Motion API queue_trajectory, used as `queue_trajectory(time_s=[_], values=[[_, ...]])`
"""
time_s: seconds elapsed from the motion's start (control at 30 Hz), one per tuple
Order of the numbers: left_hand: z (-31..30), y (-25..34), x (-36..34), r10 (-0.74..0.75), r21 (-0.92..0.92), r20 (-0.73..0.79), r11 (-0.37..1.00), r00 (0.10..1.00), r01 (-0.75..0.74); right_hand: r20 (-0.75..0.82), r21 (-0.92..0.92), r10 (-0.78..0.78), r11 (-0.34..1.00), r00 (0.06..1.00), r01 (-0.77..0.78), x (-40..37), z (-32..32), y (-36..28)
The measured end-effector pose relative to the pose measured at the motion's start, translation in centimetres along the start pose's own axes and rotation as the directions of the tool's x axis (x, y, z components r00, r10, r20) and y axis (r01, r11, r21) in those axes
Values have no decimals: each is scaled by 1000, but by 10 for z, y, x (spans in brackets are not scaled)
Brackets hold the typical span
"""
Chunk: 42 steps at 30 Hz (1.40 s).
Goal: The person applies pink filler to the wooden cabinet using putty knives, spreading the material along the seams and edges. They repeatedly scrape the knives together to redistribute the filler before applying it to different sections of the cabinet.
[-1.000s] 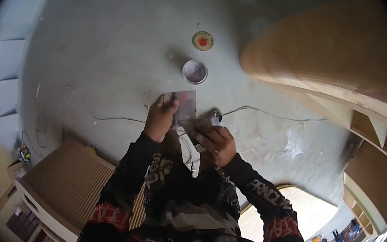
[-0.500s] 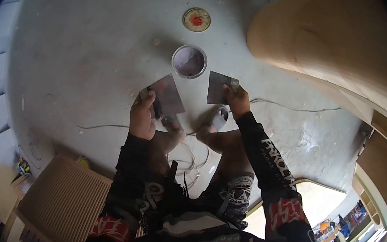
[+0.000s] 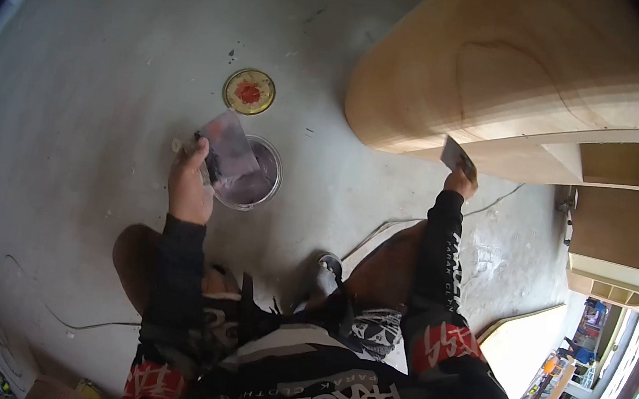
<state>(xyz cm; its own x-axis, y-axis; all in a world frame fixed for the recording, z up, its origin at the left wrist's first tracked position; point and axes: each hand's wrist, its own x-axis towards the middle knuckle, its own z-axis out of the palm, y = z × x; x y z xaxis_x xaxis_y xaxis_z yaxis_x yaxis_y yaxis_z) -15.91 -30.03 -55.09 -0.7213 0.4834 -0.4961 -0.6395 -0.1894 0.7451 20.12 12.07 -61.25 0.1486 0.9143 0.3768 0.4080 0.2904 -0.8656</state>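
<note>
My left hand (image 3: 192, 188) is closed on a flat, translucent-looking putty spreader (image 3: 233, 147), thumb on its upper face. The spreader overlaps the round tin of greyish-purple putty (image 3: 253, 188) on the floor. My right hand (image 3: 461, 183) is stretched out to the right, gripping a second putty spreader (image 3: 452, 149), its thin blade right by the lower edge of a curved wooden panel (image 3: 502, 78). Above the tin lies its likely lid, a yellowish disc with a red smear (image 3: 250, 92).
The curved panel belongs to wooden furniture with open compartments (image 3: 621, 225) on the right. A pale board (image 3: 522, 336) lies at lower right. A cable (image 3: 100, 326) trails over the grey floor (image 3: 93, 92). Bits of a ribbed beige seat (image 3: 56, 393) show at the bottom left.
The view has shifted and my body has turned toward the wooden panel. My right hand has moved out to the panel with its spreader; my left hand's spreader now overlaps the tin.
</note>
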Motion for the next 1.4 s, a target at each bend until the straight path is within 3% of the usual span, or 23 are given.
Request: queue_trajectory(time_s=[0.07, 0.13, 0.2, 0.23, 0.27, 0.3, 0.33, 0.4, 0.47, 0.5, 0.6, 0.7, 0.8, 0.9, 1.0, 1.1, 1.2, 1.3, 1.4], values=[[-4, 10, 2, -19, -33, -43, 999, 999, 17, -281, -391, 224, 861, 933, -324, -16, -19, -9], [-6, 20, 9, -2, -34, -85, 999, 996, -1, -47, -643, 447, 671, 893, -369, -16, -32, 78], [-4, 27, 12, 51, -46, -171, 997, 984, -60, 337, -456, 511, 824, 791, -337, -58, -18, 8], [-10, 26, 16, 89, -43, -160, 994, 983, -97, 510, -547, 379, 836, 772, -50, -68, -6, -5], [-18, 25, 22, 119, -17, -159, 992, 980, -124, 682, -559, 263, 789, 682, 256, -80, 8, -15], [-27, 25, 30, 149, 11, -162, 989, 976, -149, 821, -425, 51, 718, 568, 550, -100, 20, -37], [-36, 26, 36, 174, 44, -164, 985, 971, -169, 862, -354, 2, 718, 507, 599, -112, 43, -31], [-46, 28, 44, 138, -115, -217, 980, 966, -165, 924, -215, -73, 712, 375, 668, -140, 81, -17], [-48, 36, 44, 108, -212, -250, 964, 962, -163, 850, -60, -219, 864, 480, 499, -171, 97, -111], [-47, 37, 38, 92, -236, -269, 959, 959, -158, 830, -19, -269, 862, 489, 506, -184, 103, -146], [-41, 44, 22, 63, -269, -276, 953, 959, -140, 903, 287, -391, 857, 177, 427, -211, 111, -228], [-43, 45, 20, 108, -234, -225, 959, 968, -161, 859, 445, -511, 709, -36, 547, -244, 135, -223], [-39, 47, 18, 92, -187, -242, 972, 966, -140, 915, 390, -348, 642, -203, 660, -278, 163, -199], [-33, 42, 19, 115, -196, -141, 970, 983, -142, 924, 372, -285, 521, -254, 768, -313, 204, -124], [-42, 22, 37, 69, -128, -126, 988, 990, -85, 994, 113, -70, 530, -90, 841, -332, 204, -181], [-40, 25, 35, 115, -137, -93, 982, 989, -128, 979, 26, 156, 537, -129, 843, -354, 210, -188], [-41, 29, 33, 96, -177, -116, 977, 989, -116, 927, 145, 210, 562, -311, 814, -346, 215, -181], [-52, 39, 38, 81, -205, -152, 972, 985, -111, 912, 263, 111, 581, -396, 770, -318, 218, -171], [-55, 49, 34, 128, -189, -188, 968, 974, -164, 854, 516, -190, 433, -485, 739, -284, 195, -177]])
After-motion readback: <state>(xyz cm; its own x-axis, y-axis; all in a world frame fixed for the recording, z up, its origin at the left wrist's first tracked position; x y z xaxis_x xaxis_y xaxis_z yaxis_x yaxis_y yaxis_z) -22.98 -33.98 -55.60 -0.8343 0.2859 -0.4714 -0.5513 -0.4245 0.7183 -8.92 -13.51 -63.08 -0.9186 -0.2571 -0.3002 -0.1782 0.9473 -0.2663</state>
